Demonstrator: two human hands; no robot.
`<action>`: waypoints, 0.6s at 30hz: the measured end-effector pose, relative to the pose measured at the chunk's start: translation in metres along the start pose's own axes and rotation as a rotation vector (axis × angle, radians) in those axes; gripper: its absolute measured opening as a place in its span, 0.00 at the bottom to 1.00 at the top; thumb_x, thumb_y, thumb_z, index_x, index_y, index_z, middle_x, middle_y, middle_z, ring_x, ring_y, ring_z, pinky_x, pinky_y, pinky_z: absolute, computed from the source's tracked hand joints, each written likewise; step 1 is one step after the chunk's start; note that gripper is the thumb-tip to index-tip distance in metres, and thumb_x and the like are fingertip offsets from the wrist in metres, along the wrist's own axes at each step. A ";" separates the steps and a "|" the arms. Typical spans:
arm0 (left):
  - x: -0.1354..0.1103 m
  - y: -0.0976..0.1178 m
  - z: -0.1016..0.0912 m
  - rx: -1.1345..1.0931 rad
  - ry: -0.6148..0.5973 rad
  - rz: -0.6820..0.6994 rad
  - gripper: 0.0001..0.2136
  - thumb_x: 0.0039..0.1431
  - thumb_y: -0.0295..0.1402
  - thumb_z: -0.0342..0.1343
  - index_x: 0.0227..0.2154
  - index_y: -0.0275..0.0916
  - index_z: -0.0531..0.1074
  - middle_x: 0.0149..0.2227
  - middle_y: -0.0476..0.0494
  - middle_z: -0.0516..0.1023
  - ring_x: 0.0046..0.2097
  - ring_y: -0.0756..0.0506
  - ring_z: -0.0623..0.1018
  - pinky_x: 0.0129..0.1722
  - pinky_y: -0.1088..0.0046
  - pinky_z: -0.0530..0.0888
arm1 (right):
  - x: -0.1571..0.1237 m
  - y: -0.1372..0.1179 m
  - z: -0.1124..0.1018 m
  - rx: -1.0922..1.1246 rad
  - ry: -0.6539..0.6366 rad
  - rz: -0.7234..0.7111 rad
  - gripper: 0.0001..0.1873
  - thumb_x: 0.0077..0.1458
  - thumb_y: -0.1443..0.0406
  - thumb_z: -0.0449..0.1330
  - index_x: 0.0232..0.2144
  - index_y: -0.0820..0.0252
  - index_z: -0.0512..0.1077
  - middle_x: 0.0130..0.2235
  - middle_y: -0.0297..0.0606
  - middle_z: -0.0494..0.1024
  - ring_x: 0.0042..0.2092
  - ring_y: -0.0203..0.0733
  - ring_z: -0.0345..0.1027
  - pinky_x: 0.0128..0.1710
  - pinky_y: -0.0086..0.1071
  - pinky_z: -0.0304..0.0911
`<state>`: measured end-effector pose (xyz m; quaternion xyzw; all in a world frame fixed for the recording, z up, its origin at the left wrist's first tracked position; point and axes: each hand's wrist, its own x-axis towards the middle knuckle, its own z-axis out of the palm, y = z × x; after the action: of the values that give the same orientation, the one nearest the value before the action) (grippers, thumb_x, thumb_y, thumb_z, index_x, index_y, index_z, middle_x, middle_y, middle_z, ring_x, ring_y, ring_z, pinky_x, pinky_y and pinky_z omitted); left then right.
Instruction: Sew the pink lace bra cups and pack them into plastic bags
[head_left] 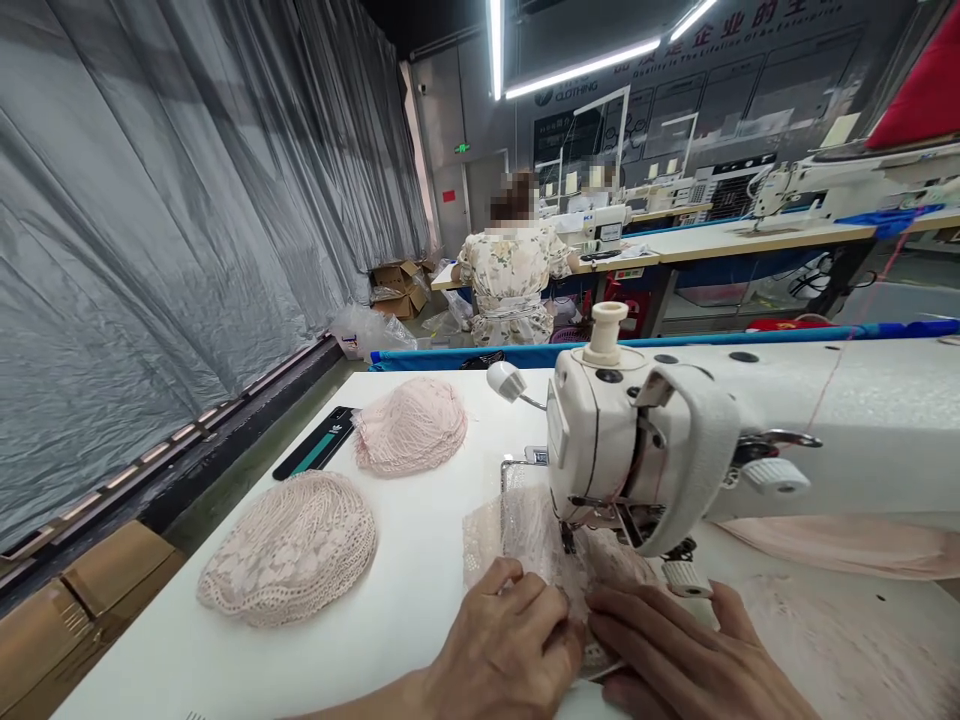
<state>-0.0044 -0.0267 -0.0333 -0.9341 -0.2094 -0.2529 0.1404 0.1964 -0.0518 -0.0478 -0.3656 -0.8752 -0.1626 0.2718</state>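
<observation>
My left hand (506,645) and my right hand (679,655) lie close together on a piece of pale pink lace (525,535), pressing it flat on the white table just in front of the needle of a white sewing machine (675,440). The left fingers are curled onto the lace; the right fingers are stretched along it, pinching its edge. The lace runs under the machine head, where the needle area hides part of it.
Two stacks of pink lace cups (289,550) (411,425) and a dark ruler-like strip (319,442) lie on the white table (420,600) at left. More pink fabric (847,545) lies under the machine arm. A person (514,270) sits at a far bench. Cardboard boxes (82,590) stand at lower left.
</observation>
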 end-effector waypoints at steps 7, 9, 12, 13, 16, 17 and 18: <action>0.013 -0.013 0.006 0.016 -0.119 -0.049 0.06 0.63 0.26 0.47 0.39 0.30 0.68 0.31 0.45 0.71 0.34 0.46 0.71 0.37 0.67 0.67 | 0.011 0.023 0.005 -0.208 0.042 -0.126 0.21 0.68 0.61 0.38 0.42 0.62 0.70 0.40 0.38 0.81 0.35 0.38 0.74 0.40 0.42 0.49; 0.015 -0.015 0.008 0.017 -0.128 -0.052 0.08 0.63 0.30 0.49 0.40 0.30 0.67 0.32 0.44 0.71 0.35 0.46 0.71 0.37 0.67 0.67 | 0.013 0.025 0.005 -0.232 0.037 -0.120 0.21 0.68 0.62 0.37 0.44 0.61 0.68 0.41 0.39 0.80 0.36 0.39 0.74 0.41 0.43 0.48; 0.016 -0.017 0.011 0.035 -0.161 -0.060 0.10 0.60 0.34 0.54 0.39 0.30 0.67 0.34 0.43 0.71 0.37 0.45 0.72 0.39 0.67 0.67 | 0.013 0.027 0.007 -0.235 0.045 -0.120 0.20 0.68 0.63 0.36 0.47 0.60 0.65 0.41 0.38 0.80 0.37 0.40 0.74 0.41 0.43 0.47; 0.016 -0.017 0.012 0.044 -0.173 -0.062 0.10 0.60 0.34 0.55 0.39 0.30 0.67 0.34 0.43 0.71 0.37 0.46 0.72 0.39 0.67 0.67 | 0.013 0.027 0.008 -0.231 0.047 -0.123 0.19 0.67 0.64 0.36 0.48 0.61 0.65 0.41 0.38 0.80 0.37 0.40 0.74 0.42 0.44 0.46; 0.017 -0.016 0.013 0.068 -0.191 -0.062 0.09 0.59 0.32 0.55 0.38 0.31 0.67 0.33 0.44 0.71 0.37 0.46 0.71 0.38 0.67 0.67 | 0.011 0.029 0.009 -0.237 0.046 -0.121 0.19 0.67 0.64 0.37 0.49 0.62 0.64 0.41 0.39 0.80 0.38 0.42 0.73 0.43 0.45 0.46; 0.016 -0.016 0.012 0.073 -0.190 -0.058 0.08 0.59 0.32 0.55 0.38 0.31 0.67 0.33 0.44 0.71 0.36 0.46 0.71 0.38 0.67 0.67 | 0.010 0.030 0.009 -0.234 0.038 -0.126 0.19 0.67 0.64 0.38 0.49 0.63 0.64 0.42 0.40 0.80 0.39 0.43 0.73 0.43 0.46 0.46; 0.016 -0.015 0.011 0.075 -0.186 -0.054 0.07 0.59 0.31 0.54 0.37 0.31 0.68 0.32 0.45 0.70 0.36 0.46 0.71 0.37 0.67 0.67 | 0.009 0.030 0.008 -0.226 0.032 -0.134 0.19 0.67 0.63 0.39 0.48 0.64 0.65 0.43 0.41 0.79 0.40 0.44 0.73 0.44 0.46 0.46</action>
<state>0.0059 -0.0039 -0.0319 -0.9417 -0.2558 -0.1607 0.1484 0.2099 -0.0230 -0.0462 -0.3317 -0.8694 -0.2837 0.2316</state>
